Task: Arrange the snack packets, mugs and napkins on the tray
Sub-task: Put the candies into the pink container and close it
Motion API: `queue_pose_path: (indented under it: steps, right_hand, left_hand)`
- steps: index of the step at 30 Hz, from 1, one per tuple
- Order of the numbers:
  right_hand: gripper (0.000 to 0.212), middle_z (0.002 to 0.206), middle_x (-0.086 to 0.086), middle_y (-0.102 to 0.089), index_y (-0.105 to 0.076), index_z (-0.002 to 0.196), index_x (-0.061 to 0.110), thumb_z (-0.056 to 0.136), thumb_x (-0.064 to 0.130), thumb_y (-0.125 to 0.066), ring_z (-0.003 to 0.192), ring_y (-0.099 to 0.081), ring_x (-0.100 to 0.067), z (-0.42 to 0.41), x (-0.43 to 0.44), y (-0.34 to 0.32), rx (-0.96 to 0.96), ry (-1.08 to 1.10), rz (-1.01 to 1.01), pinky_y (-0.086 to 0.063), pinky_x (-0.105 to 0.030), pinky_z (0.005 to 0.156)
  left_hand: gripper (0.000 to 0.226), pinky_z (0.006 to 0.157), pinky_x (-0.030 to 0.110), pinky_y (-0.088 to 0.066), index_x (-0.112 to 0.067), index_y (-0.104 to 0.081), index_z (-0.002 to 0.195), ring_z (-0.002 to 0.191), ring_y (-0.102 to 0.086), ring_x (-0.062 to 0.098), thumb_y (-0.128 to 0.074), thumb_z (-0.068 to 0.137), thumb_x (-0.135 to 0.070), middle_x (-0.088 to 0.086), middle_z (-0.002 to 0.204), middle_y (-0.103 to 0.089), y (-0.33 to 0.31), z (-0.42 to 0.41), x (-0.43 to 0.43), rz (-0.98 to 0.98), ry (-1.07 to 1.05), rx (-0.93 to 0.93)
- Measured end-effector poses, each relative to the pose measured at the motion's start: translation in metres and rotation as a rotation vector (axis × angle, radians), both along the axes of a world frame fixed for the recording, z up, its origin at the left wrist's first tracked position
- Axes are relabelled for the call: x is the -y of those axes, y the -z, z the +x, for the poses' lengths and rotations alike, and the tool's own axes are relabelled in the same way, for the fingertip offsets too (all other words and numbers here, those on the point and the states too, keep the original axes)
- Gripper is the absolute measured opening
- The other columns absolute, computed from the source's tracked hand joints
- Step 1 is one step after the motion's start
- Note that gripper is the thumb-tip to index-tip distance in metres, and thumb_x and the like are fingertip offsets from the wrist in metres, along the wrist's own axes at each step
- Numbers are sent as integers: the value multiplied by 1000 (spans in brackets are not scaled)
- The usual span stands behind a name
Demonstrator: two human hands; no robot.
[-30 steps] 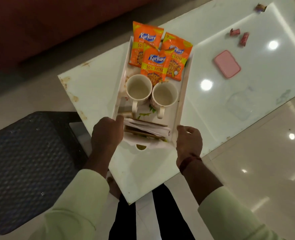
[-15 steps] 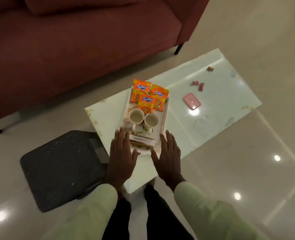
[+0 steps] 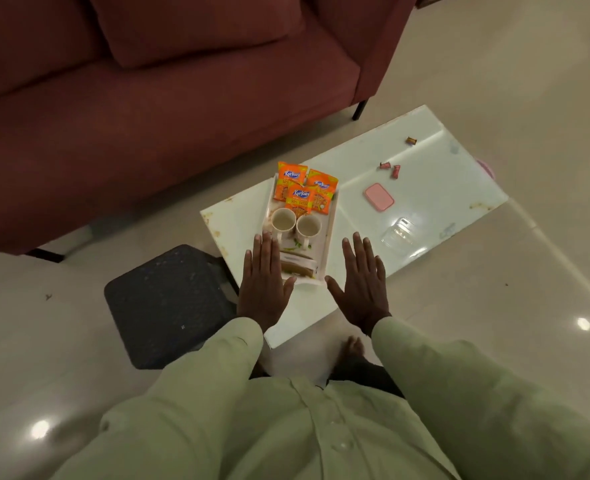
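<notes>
Tray: white, long, on white table nr its sofa-side end; holds all task items.
Left hand: flat, fingers spread wide, empty; overlaps tray's near-left edge in view, contact can't tell.
Right hand: flat, fingers wide, empty; just beside tray's near-right corner, apart.
Snack packets: 3, orange, overlapping, far end, tops past rim.
Mugs: 2, side by side, mid-tray, upright, handles toward wearer.
Napkins: stacked, near end.
Judgement: arrangement looks complete. If tidying, square napkins w/ tray edge, nudge packets inside rim; don't bump mugs.
</notes>
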State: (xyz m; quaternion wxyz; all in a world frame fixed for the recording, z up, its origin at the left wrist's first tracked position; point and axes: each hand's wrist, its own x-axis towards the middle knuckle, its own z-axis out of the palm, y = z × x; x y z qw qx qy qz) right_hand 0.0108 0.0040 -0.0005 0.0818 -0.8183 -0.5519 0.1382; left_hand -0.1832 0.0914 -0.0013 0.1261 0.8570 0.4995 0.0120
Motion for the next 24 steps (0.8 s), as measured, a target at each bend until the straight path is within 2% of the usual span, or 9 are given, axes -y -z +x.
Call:
queue_pose_path:
  steps: [6,12,24]
  right_hand:
    - [83,166,-2,7,-1,156,29,92,59,-43,152,9,-23,59,10,0,-26,-94,7,-9,-52,121]
    - [84,166,-5,5,-2,156,29,91,57,-47,152,6,-26,137,25,-13,-43,-184,9,-10,-52,121]
    - [84,166,-7,5,-1,156,28,91,58,-46,152,6,-27,203,7,-27,-30,-148,14,-12,-52,122]
  left_hand:
    - [83,122,48,-14,-11,-8,155,152,-6,32,-49,96,-50,13,164,-9,-2,55,20,26,-71,2]
    - [81,121,51,-17,-5,-9,154,152,-4,34,-46,96,-48,16,164,-8,-16,138,54,-17,-158,19]
    - [84,122,48,-18,-2,-9,155,151,-5,35,-43,96,-52,19,164,-6,-25,205,27,36,-52,-42]
